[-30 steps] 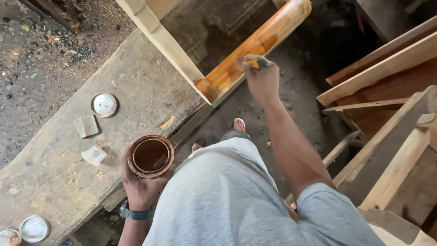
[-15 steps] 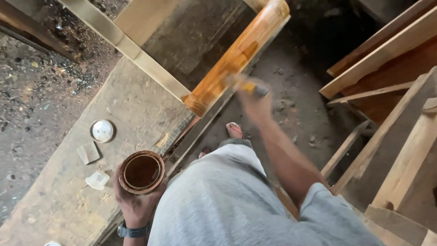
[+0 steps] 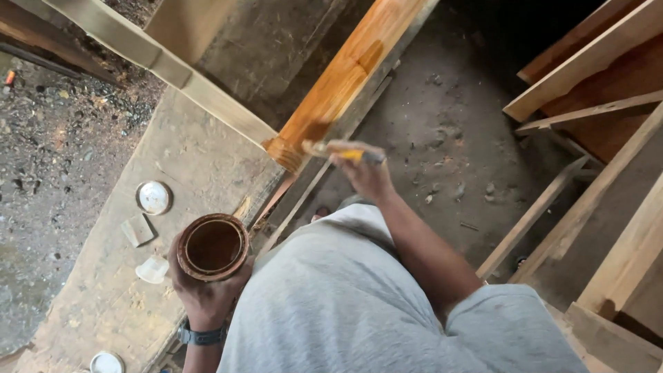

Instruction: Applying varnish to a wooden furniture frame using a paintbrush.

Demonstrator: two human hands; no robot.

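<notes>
the right hand (image 3: 366,176) is clenched around a yellow-handled brush (image 3: 342,149), whose bristle end now meets the lower end of the turned wooden post (image 3: 345,76). a second ago the brush sat higher along the post; it has travelled down to the ringed end just beside the pale wooden rail (image 3: 173,69) that crosses it. the post shows wet, glossy amber along most of its visible length, so the coat looks close to reaching the bottom end; that is a judgement from the sheen alone.

the left hand (image 3: 204,293) grips a round tin of brown finish (image 3: 213,246) from below, held upright above the near edge of the tabletop (image 3: 103,290). the tin has stayed in about the same place while the view swung leftward. a dark wristwatch (image 3: 200,336) sits on that wrist.

on the tabletop, near its left edge, lie a round white lid (image 3: 153,197), a small pale block (image 3: 138,229) and a crumpled scrap (image 3: 152,269) just beside the tin. another round lid (image 3: 107,362) shows at the bottom edge. bare wooden frames (image 3: 594,62) stand well apart on the right, over the dirt floor (image 3: 449,138).
</notes>
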